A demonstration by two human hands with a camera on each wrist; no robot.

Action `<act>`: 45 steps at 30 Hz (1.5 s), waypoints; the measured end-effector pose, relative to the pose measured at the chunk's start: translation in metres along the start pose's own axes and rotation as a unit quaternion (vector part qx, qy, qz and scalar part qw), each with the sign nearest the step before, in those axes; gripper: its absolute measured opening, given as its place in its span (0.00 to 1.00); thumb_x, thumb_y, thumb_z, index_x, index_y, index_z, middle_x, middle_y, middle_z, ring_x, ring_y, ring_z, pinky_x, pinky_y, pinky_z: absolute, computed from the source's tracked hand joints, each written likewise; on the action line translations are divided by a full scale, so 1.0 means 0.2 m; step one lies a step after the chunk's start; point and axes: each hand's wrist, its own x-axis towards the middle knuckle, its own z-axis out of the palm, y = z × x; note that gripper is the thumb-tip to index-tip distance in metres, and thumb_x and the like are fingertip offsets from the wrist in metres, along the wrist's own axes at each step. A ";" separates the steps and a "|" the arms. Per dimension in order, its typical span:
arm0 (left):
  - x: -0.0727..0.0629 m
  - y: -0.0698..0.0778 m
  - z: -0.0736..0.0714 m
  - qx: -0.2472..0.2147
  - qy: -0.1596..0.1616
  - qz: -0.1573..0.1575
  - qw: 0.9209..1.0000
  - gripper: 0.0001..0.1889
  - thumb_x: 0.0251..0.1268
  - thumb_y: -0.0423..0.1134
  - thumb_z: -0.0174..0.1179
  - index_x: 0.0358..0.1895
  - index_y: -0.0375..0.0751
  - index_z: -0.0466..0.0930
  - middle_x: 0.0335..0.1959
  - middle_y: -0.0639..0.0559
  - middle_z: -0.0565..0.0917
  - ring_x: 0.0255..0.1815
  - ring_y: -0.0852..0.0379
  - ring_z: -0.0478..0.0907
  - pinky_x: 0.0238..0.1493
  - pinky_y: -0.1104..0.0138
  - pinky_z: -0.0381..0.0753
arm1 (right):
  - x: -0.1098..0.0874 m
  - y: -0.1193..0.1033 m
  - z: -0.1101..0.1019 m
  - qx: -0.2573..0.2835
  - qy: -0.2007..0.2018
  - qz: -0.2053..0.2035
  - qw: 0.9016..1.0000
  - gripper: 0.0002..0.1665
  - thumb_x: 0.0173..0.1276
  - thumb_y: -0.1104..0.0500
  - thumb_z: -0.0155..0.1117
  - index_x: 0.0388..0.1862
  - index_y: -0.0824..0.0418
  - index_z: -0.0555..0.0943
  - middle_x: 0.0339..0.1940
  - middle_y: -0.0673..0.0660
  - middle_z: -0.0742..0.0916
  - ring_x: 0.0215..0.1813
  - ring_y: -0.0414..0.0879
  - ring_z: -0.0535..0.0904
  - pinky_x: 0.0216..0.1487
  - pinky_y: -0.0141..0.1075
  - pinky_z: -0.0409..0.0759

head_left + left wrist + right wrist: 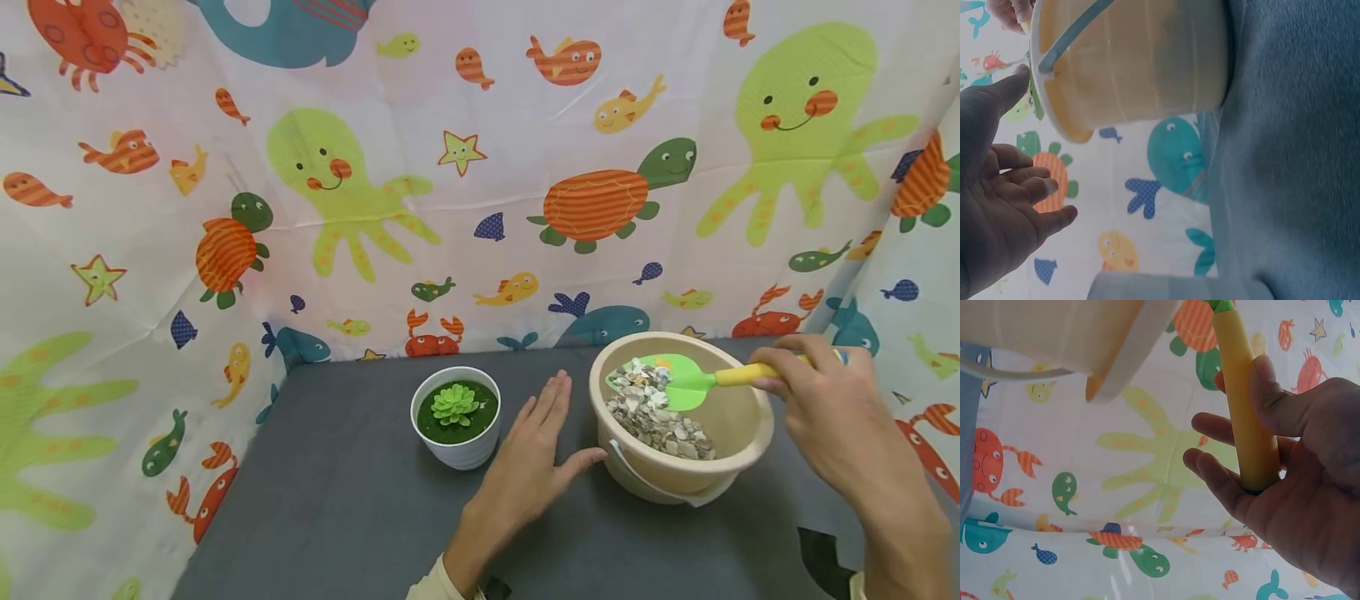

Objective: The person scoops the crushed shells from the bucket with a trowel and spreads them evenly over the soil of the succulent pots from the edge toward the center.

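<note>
In the head view a beige bucket [729,417] with a pale handle stands on the right. Small grey-white stones or shell bits [663,425] lie in it. My right hand [832,408] grips the yellow handle of a toy shovel [690,383]. Its green blade is inside the bucket, with some of the bits on or against it. The right wrist view shows the fingers and thumb around the yellow handle [1244,406]. My left hand [525,471] is left of the bucket, fingers straight, thumb pointing at the bucket's side. Whether the thumb touches it, I cannot tell.
A white pot [457,454] with a small green succulent [454,404] stands left of my left hand. Dark grey cloth [337,492] covers the table. Behind and at the sides hangs a white curtain [420,108] printed with sea animals.
</note>
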 end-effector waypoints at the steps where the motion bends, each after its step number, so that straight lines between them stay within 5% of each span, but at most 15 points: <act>1: 0.00 -0.01 0.00 0.000 0.005 -0.003 1.000 0.50 0.72 0.66 0.58 0.87 0.48 0.44 0.88 0.53 0.52 0.88 0.56 0.53 0.84 0.53 0.61 | 0.00 -0.01 0.00 0.004 -0.003 0.001 1.000 0.14 0.61 0.72 0.73 0.46 0.69 0.83 0.48 0.72 0.80 0.46 0.70 0.70 0.47 0.56 0.59; 13: -0.07 -0.11 -0.05 -0.018 0.047 -0.034 0.998 0.51 0.68 0.65 0.63 0.85 0.44 0.51 0.87 0.50 0.56 0.88 0.52 0.54 0.82 0.47 0.63 | 0.06 -0.10 0.04 0.043 0.004 -0.024 0.999 0.17 0.61 0.71 0.74 0.49 0.69 0.84 0.45 0.69 0.81 0.46 0.67 0.70 0.47 0.55 0.61; 20: -0.11 -0.16 -0.07 -0.058 0.069 -0.069 0.994 0.54 0.64 0.63 0.68 0.85 0.43 0.51 0.87 0.50 0.54 0.88 0.48 0.54 0.84 0.46 0.58 | 0.08 -0.18 0.08 0.052 0.007 -0.047 0.998 0.15 0.62 0.69 0.74 0.48 0.67 0.85 0.43 0.65 0.82 0.41 0.62 0.68 0.40 0.45 0.59; 29: -0.15 -0.25 -0.12 -0.050 0.121 -0.114 0.985 0.58 0.60 0.63 0.71 0.86 0.43 0.49 0.88 0.47 0.52 0.89 0.43 0.49 0.86 0.40 0.49 | 0.11 -0.25 0.14 0.059 0.010 -0.077 0.995 0.15 0.60 0.69 0.75 0.47 0.67 0.87 0.40 0.64 0.83 0.36 0.60 0.70 0.40 0.44 0.57; 45: -0.21 -0.44 -0.18 -0.062 0.162 -0.170 0.970 0.59 0.56 0.59 0.76 0.85 0.42 0.52 0.87 0.41 0.54 0.88 0.34 0.47 0.83 0.32 0.40 | 0.15 -0.36 0.18 0.073 -0.012 -0.044 0.996 0.12 0.65 0.66 0.74 0.47 0.64 0.88 0.40 0.62 0.83 0.37 0.61 0.68 0.36 0.43 0.63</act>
